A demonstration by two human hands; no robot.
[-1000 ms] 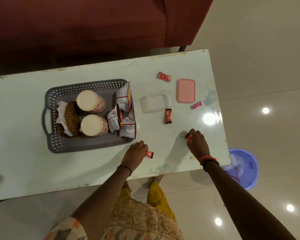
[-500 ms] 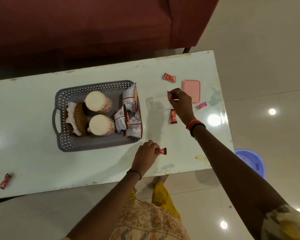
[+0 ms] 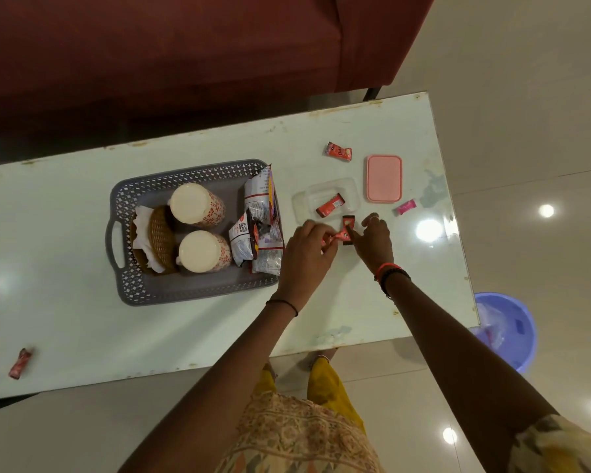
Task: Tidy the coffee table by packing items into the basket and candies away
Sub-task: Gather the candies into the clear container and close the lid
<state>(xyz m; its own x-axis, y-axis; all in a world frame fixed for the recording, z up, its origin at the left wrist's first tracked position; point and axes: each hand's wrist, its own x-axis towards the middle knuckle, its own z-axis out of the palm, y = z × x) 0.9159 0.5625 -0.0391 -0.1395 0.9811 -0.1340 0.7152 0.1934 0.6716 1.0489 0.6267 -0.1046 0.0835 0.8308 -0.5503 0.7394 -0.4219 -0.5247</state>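
Observation:
My left hand pinches a red candy just in front of the clear plastic box. One red candy lies inside that box. My right hand is right of my left hand, its thumb and forefinger closed on a dark red candy that rests on the table. The pink lid lies to the right of the box. Loose candies remain: a red one behind the box, a pink one by the lid, and a red one at the table's near left corner.
The grey basket on the white coffee table holds two cups, snack packets and woven coasters. A dark red sofa stands behind the table. A blue bin sits on the floor at the right end.
My right hand dropped its red candy into the clear box and came back to the dark red candy. My left hand carried its candy from the table's front edge up toward the box.

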